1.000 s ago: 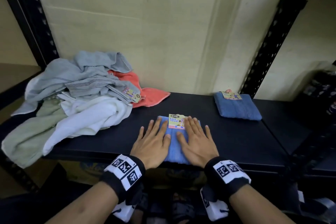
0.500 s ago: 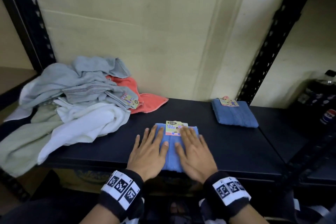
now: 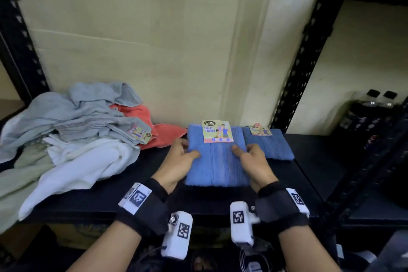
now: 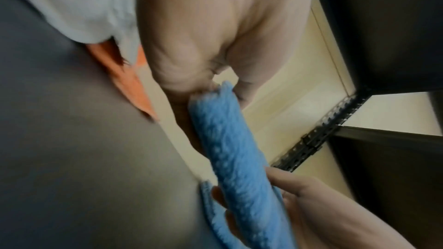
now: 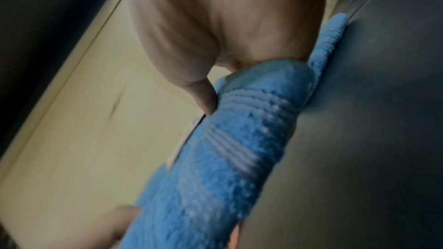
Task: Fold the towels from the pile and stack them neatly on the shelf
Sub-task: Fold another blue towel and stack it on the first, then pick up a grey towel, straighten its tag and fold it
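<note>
the folded blue towel [image 3: 217,161] is lifted off the black shelf [image 3: 309,179], pinched at its two side edges: the left hand [image 3: 176,161] grips the left edge with thumb on top and fingers underneath, and the right hand [image 3: 254,161] grips the right edge the same way. it hangs over the shelf's middle, toward the back edge, its right side just beside a second folded blue towel [image 3: 269,146] that lies near the back right corner by the upright post. the unfolded pile [image 3: 72,139] of grey, white, green and orange towels covers the left end. the risk from here, as i judge it, is the fold opening: held only at the edges, the layers could sag or slip apart, and the card label [image 3: 217,131] on top could snag. setting it down skewed would also nudge the towel underneath and spoil the stack.
</note>
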